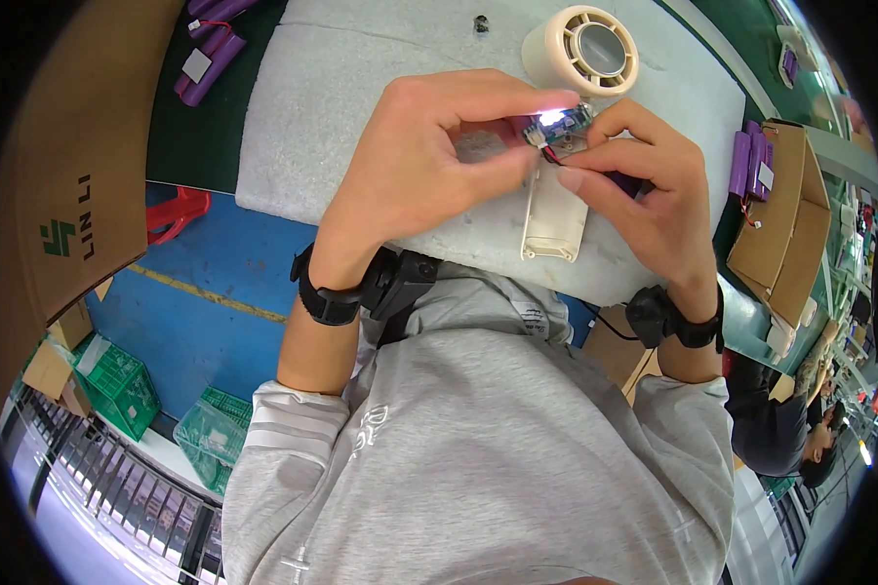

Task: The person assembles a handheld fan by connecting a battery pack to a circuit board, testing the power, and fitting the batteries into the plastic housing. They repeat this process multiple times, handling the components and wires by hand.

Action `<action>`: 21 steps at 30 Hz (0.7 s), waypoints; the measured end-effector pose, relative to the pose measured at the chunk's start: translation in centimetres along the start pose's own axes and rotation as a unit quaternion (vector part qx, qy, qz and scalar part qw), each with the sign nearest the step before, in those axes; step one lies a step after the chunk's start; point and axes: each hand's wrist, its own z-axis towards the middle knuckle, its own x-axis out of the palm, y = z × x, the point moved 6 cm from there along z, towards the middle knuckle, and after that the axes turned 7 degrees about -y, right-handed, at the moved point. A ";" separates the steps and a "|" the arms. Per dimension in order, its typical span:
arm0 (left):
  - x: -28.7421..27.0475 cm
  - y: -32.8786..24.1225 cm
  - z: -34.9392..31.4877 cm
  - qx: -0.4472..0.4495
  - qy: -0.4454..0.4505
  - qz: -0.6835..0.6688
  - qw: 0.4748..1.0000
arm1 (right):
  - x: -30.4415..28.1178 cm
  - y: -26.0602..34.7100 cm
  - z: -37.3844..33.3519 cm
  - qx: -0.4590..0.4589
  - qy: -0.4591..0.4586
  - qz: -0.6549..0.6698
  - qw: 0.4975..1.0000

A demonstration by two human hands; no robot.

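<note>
Grey sweatshirt (478,458) fills the foreground. Above it, a small circuit board (559,125) with a lit spot is pinched between the fingers of the left hand (429,156) and right hand (644,185), over the near edge of the grey-padded desk (341,117). Beneath lies a cream housing (554,219); a round cream fan shell (580,49) stands beyond. Purple battery packs (210,54) with white labels lie at the far-left corner, others (751,161) beside a cardboard box (785,210) at right.

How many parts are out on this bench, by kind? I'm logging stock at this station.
Small lit circuit board with red wire, held by left hand and right hand: 1
Round cream plastic fan housing: 1
Flat cream plastic cover: 1
Purple cylindrical battery packs: 2 clusters
Total: 5
</note>
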 end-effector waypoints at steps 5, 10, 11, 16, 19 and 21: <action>0.2 -1.0 0.2 0.072 0.009 0.092 0.993 | -0.1 0.4 -0.1 -0.054 -0.070 -0.052 0.995; 0.4 -0.7 -0.1 0.050 -0.011 0.074 0.996 | -0.3 0.6 -0.4 0.062 -0.145 -0.016 0.987; 0.3 -0.5 -0.1 0.034 -0.022 0.056 0.998 | -0.2 0.7 -0.3 0.030 -0.128 -0.029 0.991; 0.1 0.1 0.0 -0.004 -0.023 0.002 1.000 | 0.1 0.5 -0.2 0.010 -0.113 -0.037 0.993; -0.1 -0.1 -0.1 0.000 -0.006 0.019 1.000 | 0.0 0.4 -0.3 -0.001 -0.112 -0.038 0.993; -0.1 -0.3 0.0 0.001 -0.004 0.031 1.000 | 0.0 0.4 -0.3 -0.006 -0.112 -0.039 0.993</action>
